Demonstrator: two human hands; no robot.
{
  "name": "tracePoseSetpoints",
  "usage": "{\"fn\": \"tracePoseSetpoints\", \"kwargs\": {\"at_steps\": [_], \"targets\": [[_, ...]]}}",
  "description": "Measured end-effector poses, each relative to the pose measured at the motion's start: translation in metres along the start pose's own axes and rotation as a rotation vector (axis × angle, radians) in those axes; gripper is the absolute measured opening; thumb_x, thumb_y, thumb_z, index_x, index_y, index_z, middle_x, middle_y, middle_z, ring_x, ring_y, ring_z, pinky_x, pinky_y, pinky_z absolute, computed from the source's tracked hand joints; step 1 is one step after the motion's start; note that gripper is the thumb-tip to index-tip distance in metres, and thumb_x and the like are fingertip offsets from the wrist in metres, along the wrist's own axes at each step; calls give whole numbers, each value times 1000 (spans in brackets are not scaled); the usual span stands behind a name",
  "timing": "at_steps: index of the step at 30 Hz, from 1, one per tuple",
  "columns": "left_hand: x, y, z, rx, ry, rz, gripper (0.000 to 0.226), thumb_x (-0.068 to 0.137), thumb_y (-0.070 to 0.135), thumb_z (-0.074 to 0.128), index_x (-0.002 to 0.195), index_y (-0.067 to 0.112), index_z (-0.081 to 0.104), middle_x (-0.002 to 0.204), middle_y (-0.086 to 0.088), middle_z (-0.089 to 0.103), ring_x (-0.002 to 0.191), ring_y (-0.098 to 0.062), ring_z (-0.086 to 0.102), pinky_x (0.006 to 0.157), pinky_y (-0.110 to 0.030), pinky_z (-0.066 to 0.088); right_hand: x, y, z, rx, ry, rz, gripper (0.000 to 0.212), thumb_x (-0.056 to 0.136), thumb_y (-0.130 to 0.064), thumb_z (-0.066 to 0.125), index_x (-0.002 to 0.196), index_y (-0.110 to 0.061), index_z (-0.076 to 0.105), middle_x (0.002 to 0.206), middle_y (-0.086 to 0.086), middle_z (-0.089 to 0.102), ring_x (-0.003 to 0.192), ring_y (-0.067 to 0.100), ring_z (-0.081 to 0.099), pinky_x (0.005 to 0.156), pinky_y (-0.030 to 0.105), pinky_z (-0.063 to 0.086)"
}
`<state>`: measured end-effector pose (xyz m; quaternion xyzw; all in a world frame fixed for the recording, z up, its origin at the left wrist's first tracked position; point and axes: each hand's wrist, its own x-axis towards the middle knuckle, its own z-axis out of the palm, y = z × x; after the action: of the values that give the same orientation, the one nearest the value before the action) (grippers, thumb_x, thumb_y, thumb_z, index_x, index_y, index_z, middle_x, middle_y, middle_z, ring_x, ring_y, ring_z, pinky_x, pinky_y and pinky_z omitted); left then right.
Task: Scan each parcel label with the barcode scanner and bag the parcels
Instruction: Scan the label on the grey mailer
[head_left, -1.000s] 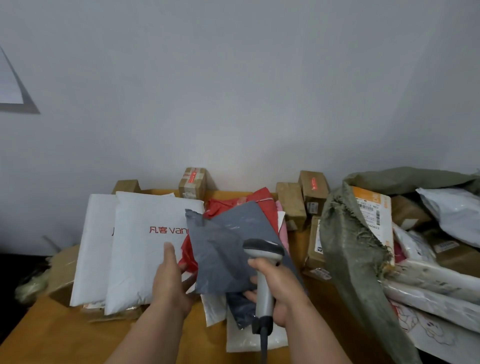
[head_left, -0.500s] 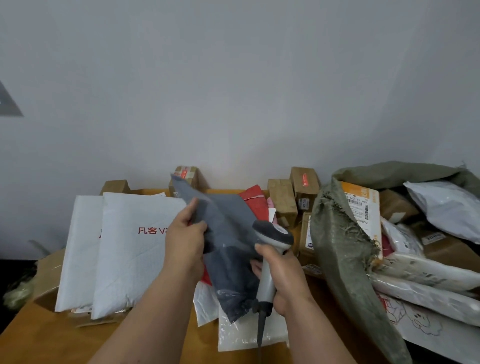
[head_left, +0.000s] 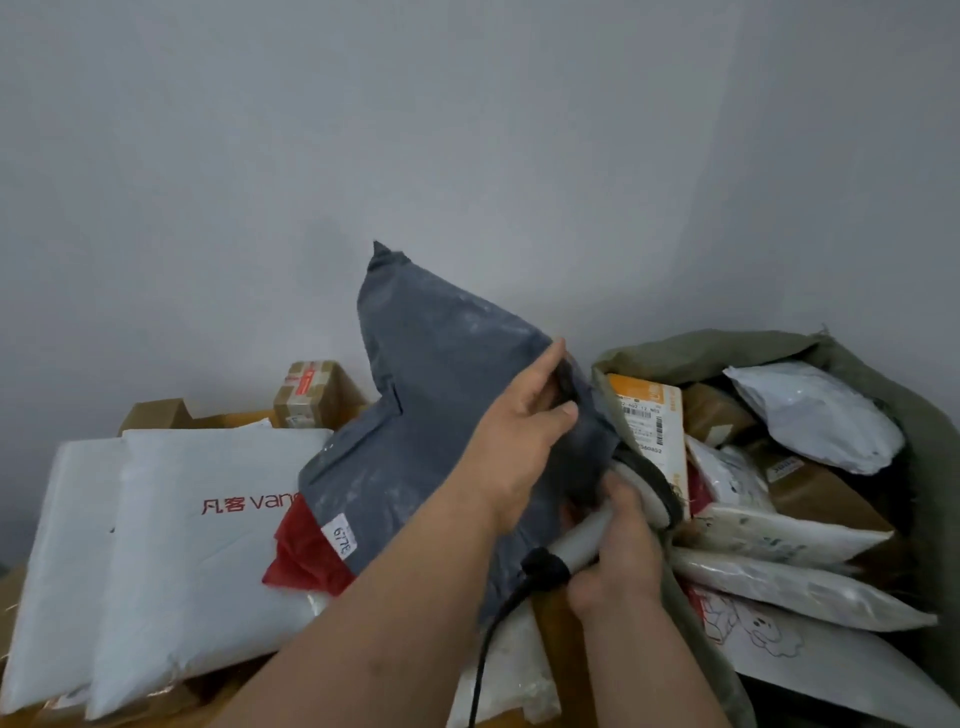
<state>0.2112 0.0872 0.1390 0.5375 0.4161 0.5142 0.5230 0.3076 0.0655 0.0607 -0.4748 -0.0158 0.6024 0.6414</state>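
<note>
left hand (head_left: 511, 449) pinches grey parcel (head_left: 431, 415) | right hand (head_left: 621, 564) grips scanner (head_left: 597, 535)

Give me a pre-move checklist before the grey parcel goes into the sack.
1. Left hand grips the grey parcel: ok, thumb and fingers pinch its right edge.
2. Right hand holds the scanner: ok, fingers curled round the handle.
3. Parcel's label scanned: cannot tell; only a small white sticker shows, no barcode visible.
4. Sack mouth open: ok, parcels show inside.
5. Path to the sack: not ok, the scanner head sits between the parcel and the sack opening.
6. Scanner cable free: cannot tell, it runs out of view.
</note>
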Motion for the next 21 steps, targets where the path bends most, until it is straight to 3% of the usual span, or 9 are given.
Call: {"fn": "tracePoseSetpoints", "kwargs": {"at_steps": [2, 5, 7, 10, 13, 17, 21], "targets": [[-2, -20, 3, -15, 5, -54, 63, 100, -5, 47, 151, 30, 35, 145, 19, 37, 133, 3, 36, 93, -2, 40, 5, -7, -11, 77, 46, -99, 40, 86, -29, 75, 123, -21, 63, 120, 9, 68, 105, 26, 67, 97, 50, 53], [-5, -49, -3, -41, 77, -160, 63, 101, 0, 48, 153, 31, 29, 154, 14, 33, 136, -2, 33, 109, -20, 36, 11, -10, -17, 100, 72, -162, 47, 86, -27, 75, 131, -22, 60, 122, 6, 67, 106, 24, 68, 100, 49, 53], [-10, -64, -12, -35, 135, -224, 63, 101, 7, 53, 154, 34, 30, 150, 14, 38, 132, -3, 38, 104, -24, 36, 15, -9, -18, 80, 73, -177, 47, 86, -25, 75, 130, -22, 60, 120, 6, 68, 105, 24, 69, 98, 48, 55], [-18, -84, -30, -27, 240, -293, 59, 100, 16, 57, 151, 36, 35, 138, 16, 44, 116, 1, 48, 92, -19, 40, 21, -7, -15, 54, 61, -184, 46, 86, -20, 76, 129, -21, 60, 118, 7, 69, 103, 23, 70, 94, 44, 57], [-23, -103, -50, -11, 410, -342, 42, 98, 16, 60, 132, 40, 51, 128, 17, 55, 111, 1, 56, 87, -17, 44, 26, -4, -12, -22, 53, -225, 33, 86, -15, 76, 114, -24, 62, 108, 6, 71, 96, 20, 71, 87, 36, 59], [-39, -135, -82, 65, 649, -571, 58, 97, 21, 61, 150, 22, 37, 147, -9, 47, 123, -28, 52, 96, -39, 47, 27, 0, -3, -91, -30, -222, 41, 87, -12, 76, 123, -21, 58, 110, 7, 71, 95, 21, 73, 82, 32, 58], [-59, -164, -102, -94, 813, -816, 56, 94, 22, 66, 144, 14, 41, 132, -13, 52, 120, -36, 50, 100, -49, 45, 25, 17, 7, -180, -93, -195, 41, 86, -10, 76, 123, -17, 60, 104, 5, 72, 85, 20, 76, 75, 32, 59]]}}
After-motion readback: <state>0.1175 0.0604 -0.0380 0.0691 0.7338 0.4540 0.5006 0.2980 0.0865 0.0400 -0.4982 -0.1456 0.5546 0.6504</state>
